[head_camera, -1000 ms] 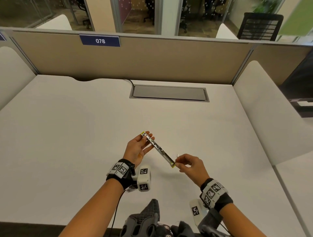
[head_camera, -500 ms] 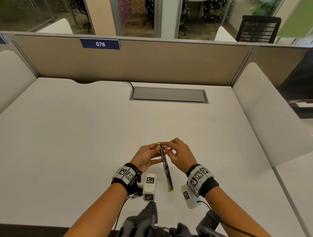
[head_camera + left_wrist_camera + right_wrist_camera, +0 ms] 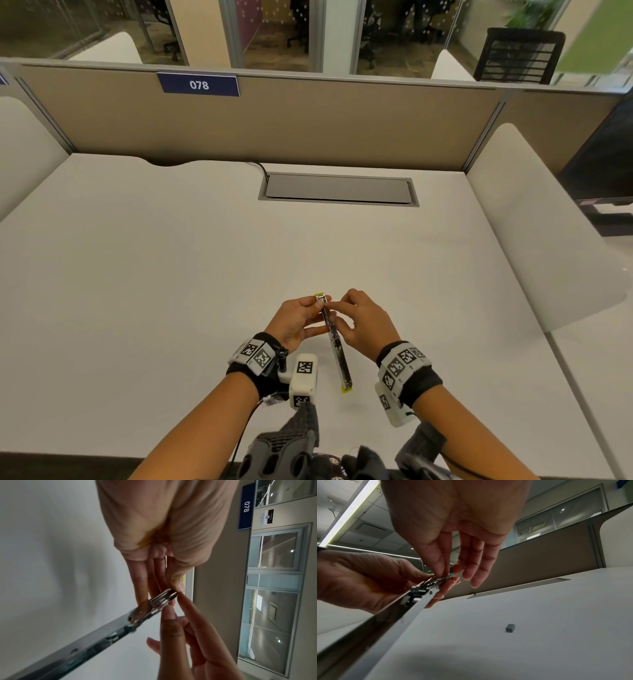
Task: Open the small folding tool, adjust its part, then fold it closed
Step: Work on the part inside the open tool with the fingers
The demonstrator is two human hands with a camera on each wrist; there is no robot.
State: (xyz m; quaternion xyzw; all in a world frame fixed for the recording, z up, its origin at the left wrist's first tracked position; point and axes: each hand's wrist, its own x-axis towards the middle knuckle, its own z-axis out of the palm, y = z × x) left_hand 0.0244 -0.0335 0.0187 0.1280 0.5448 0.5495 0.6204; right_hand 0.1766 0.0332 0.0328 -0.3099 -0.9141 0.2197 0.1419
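A long, thin metal folding tool [image 3: 337, 346] with yellow-green end caps is held above the white desk, running from far to near. My left hand [image 3: 301, 317] grips its far half, thumb on top and fingers beneath. My right hand [image 3: 356, 322] pinches a small part at the tool's far section between thumb and forefinger, with the other fingers spread loosely. In the left wrist view the shiny hinged section [image 3: 159, 601] sits between both hands' fingertips. The right wrist view shows the tool's bar [image 3: 412, 601] running toward the camera.
The white desk [image 3: 171, 274] stretches all round. A grey cable hatch [image 3: 339, 188] lies at the back by the tan partition [image 3: 308, 126]. A small grey block [image 3: 510, 627] rests on the desk to the right. White dividers stand at both sides.
The tool has swung from a diagonal to point away from me. My right hand moved from the tool's near end up to its far section, beside the left hand.
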